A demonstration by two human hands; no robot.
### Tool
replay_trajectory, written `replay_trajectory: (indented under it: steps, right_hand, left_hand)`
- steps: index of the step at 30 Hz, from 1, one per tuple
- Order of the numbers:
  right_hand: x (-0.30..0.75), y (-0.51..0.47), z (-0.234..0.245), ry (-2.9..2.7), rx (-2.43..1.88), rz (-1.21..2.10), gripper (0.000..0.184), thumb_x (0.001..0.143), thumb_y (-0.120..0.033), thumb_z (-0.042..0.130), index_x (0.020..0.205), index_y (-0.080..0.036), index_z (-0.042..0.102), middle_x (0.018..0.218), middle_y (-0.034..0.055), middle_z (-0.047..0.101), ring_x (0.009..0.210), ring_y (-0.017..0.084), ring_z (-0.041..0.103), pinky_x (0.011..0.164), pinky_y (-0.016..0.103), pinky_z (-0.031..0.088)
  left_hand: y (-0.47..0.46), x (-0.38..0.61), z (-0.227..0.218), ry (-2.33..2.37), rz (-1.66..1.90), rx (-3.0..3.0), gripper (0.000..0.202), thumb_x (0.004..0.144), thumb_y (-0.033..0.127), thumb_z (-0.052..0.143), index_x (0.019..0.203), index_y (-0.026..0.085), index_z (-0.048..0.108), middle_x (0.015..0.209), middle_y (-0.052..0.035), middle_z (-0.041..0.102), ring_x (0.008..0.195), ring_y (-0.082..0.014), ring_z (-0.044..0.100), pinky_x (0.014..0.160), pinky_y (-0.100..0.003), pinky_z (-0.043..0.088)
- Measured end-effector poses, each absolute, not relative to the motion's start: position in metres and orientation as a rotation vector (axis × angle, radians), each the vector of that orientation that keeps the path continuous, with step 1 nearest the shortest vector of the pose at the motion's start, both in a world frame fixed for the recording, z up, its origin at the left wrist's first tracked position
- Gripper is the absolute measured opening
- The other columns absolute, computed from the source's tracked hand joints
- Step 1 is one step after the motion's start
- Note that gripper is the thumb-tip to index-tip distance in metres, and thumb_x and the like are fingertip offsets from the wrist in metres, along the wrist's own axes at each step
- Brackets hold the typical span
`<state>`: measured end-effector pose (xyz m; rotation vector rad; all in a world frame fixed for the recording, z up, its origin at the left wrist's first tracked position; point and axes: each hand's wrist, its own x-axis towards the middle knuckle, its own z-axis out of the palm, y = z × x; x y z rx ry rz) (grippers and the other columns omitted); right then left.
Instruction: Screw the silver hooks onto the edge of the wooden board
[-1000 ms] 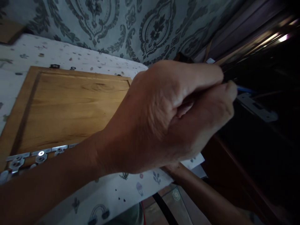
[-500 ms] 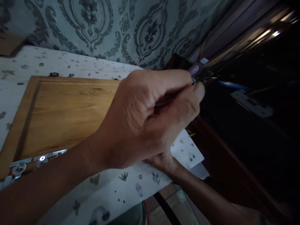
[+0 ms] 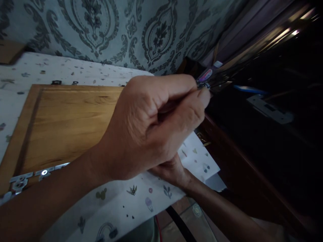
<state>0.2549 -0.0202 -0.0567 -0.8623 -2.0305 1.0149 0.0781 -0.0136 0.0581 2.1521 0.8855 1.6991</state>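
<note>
My left hand [image 3: 153, 124] crosses in front of me from the lower left, closed in a pinch. Its thumb and forefinger meet at the upper right, where a small dark bit shows; what it is I cannot make out. Behind and below it lies my right hand [image 3: 171, 169], low over the cloth. Its fingers are hidden by the left hand. Beneath the left arm is a framed wooden panel [image 3: 70, 117] lying flat, with metal hinges [image 3: 20, 183] along its near left edge.
A white patterned cloth [image 3: 141, 191] covers the table. Small dark parts [image 3: 56, 82] lie beyond the panel. A bottle [image 3: 208, 72] stands at the back. To the right, a dark surface holds a metal plate [image 3: 270, 109] and a blue item [image 3: 249, 89]. Cardboard [image 3: 11, 52] sits far left.
My left hand has shifted slightly left, still pinched. The right hand has also moved a little left behind it. The panel looks unchanged.
</note>
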Motion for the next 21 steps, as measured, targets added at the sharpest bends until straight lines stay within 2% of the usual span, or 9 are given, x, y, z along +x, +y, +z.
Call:
replay_trajectory:
  steps: [5, 7, 11, 13, 18, 21]
  right_hand:
    - [0.256, -0.017, -0.056, -2.068, -0.804, 1.055, 0.016, 0.093, -0.037, 0.066, 0.092, -0.022, 0.072, 0.08, 0.0006, 0.07, 0.066, 0.011, 0.061, 0.059, 0.025, 0.051]
    - [0.255, -0.017, -0.056, -2.05, -0.789, 1.063, 0.015, 0.093, -0.036, 0.067, 0.092, -0.023, 0.072, 0.082, 0.0007, 0.072, 0.068, 0.012, 0.063, 0.06, 0.026, 0.052]
    - [0.254, -0.018, -0.054, -2.03, -0.811, 1.077, 0.012, 0.092, -0.034, 0.068, 0.09, -0.023, 0.072, 0.084, 0.0012, 0.073, 0.071, 0.013, 0.066, 0.063, 0.026, 0.054]
    - [0.254, -0.018, -0.053, -2.041, -0.802, 1.072, 0.01, 0.092, -0.032, 0.068, 0.09, -0.023, 0.072, 0.082, 0.0009, 0.072, 0.068, 0.012, 0.064, 0.061, 0.026, 0.054]
    - [0.252, -0.017, -0.051, -2.048, -0.772, 0.915, 0.012, 0.092, -0.031, 0.068, 0.088, -0.02, 0.071, 0.075, 0.0001, 0.069, 0.059, 0.01, 0.059, 0.053, 0.023, 0.049]
    - [0.251, -0.015, -0.046, -1.994, -0.776, 0.695, 0.011, 0.09, -0.026, 0.067, 0.082, -0.019, 0.071, 0.073, 0.001, 0.07, 0.057, 0.01, 0.06, 0.05, 0.022, 0.048]
  left_hand:
    - [-0.015, 0.083, 0.067, 0.931, 1.672, 2.089, 0.03, 0.092, 0.008, 0.054, 0.065, 0.02, 0.053, 0.047, 0.0045, 0.035, 0.044, -0.0079, 0.034, 0.042, -0.026, 0.025]
    - [-0.016, 0.084, 0.069, 0.886, 1.692, 2.087, 0.027, 0.094, 0.016, 0.056, 0.067, 0.02, 0.053, 0.046, 0.004, 0.034, 0.043, -0.0085, 0.034, 0.041, -0.026, 0.024]
    - [-0.014, 0.084, 0.069, 0.813, 1.726, 2.097, 0.036, 0.1, 0.037, 0.054, 0.068, 0.02, 0.053, 0.047, 0.0033, 0.032, 0.043, -0.009, 0.035, 0.04, -0.026, 0.025]
    - [-0.012, 0.084, 0.069, 0.817, 1.727, 2.086, 0.037, 0.101, 0.035, 0.053, 0.067, 0.02, 0.053, 0.046, 0.0038, 0.031, 0.042, -0.0083, 0.035, 0.039, -0.025, 0.024]
    - [-0.012, 0.083, 0.066, 0.907, 1.667, 2.02, 0.041, 0.095, 0.012, 0.058, 0.055, 0.017, 0.051, 0.045, 0.0048, 0.033, 0.042, -0.0057, 0.032, 0.039, -0.024, 0.023]
    - [-0.014, 0.08, 0.06, 0.913, 1.645, 1.978, 0.045, 0.097, 0.017, 0.057, 0.053, 0.017, 0.054, 0.051, 0.004, 0.038, 0.049, -0.0062, 0.036, 0.044, -0.023, 0.03]
